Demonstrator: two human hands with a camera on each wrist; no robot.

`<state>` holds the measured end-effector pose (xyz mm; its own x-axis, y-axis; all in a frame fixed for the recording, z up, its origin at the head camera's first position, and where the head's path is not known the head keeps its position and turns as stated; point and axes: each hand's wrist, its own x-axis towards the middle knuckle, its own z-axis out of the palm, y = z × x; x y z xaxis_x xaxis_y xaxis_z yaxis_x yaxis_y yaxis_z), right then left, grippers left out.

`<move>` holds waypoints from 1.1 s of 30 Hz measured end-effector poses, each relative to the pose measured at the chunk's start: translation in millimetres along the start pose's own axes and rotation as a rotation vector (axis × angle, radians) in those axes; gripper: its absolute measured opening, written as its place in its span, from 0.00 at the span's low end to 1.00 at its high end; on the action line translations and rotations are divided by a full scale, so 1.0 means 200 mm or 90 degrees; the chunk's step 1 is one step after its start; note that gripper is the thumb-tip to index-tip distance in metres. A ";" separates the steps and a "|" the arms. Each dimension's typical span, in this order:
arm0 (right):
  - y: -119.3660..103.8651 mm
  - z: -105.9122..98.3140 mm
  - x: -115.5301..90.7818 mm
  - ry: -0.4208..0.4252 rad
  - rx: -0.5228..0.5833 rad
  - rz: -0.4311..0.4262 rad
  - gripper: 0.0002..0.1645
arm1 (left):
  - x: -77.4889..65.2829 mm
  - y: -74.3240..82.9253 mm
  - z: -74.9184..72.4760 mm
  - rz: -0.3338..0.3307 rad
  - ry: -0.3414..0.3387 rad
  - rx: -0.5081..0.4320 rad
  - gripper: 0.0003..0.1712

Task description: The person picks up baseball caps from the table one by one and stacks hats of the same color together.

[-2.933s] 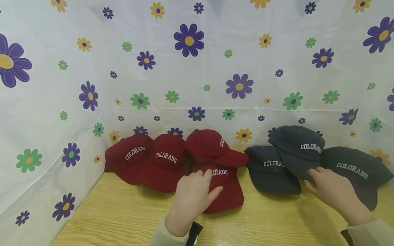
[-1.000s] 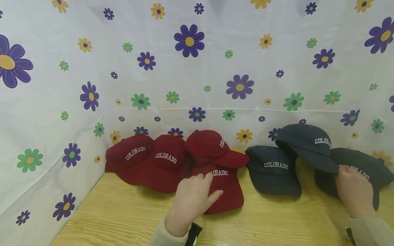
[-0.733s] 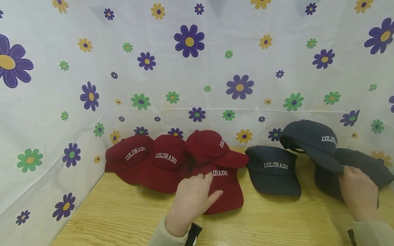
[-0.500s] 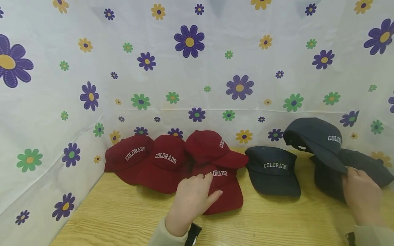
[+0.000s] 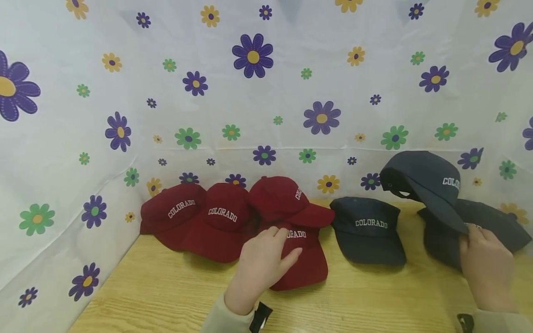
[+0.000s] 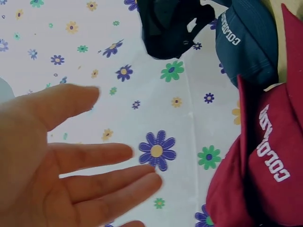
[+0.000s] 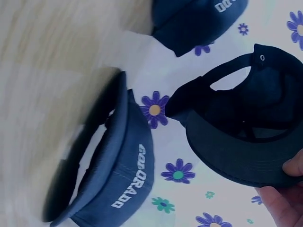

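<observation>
My right hand [image 5: 488, 268] pinches the brim of a navy baseball cap [image 5: 424, 175] lettered COLORADO. The cap hangs tilted above the table, its hollow underside and back strap showing in the right wrist view, where thumb and fingers [image 7: 294, 163] grip the brim edge. Behind it a second dark cap [image 5: 497, 224] is partly covered. A third navy cap [image 5: 370, 231] sits on the table to the left. My left hand [image 5: 263, 263] hovers in front of the red caps with fingers loosely spread and nothing held. It overlaps the front red cap [image 5: 306, 263] in the head view.
Another red cap [image 5: 276, 199] rests partly on the front one. Two more red caps, a middle one [image 5: 225, 226] and a leftmost one [image 5: 172, 208], lean together at the left. A flower-printed cloth [image 5: 287, 97] rises behind and left of the wooden table [image 5: 166, 296].
My right hand has drawn the navy cap rightward and up off the left navy cap, tipping it so its underside shows. The left hand and red caps stay nearly still.
</observation>
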<state>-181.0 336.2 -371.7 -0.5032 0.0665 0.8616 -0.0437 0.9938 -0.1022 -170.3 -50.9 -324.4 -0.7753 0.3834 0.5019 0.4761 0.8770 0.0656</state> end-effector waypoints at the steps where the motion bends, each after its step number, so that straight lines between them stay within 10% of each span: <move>1: -0.01 0.00 0.00 0.004 0.002 0.000 0.09 | 0.00 0.00 0.00 -0.008 0.010 -0.016 0.18; 12: -0.16 -0.10 0.07 0.041 0.034 -0.024 0.12 | 0.05 -0.06 0.07 -0.112 0.067 -0.230 0.16; 33: -0.49 -0.17 0.04 0.131 0.213 -0.161 0.28 | 0.06 -0.05 0.10 -0.184 0.027 -0.737 0.26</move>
<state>-151.8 242.8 -339.2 -0.2603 -0.1244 0.9575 -0.4357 0.9001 -0.0015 -193.4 -49.3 -336.0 -0.9111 0.1861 0.3677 0.3949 0.1388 0.9082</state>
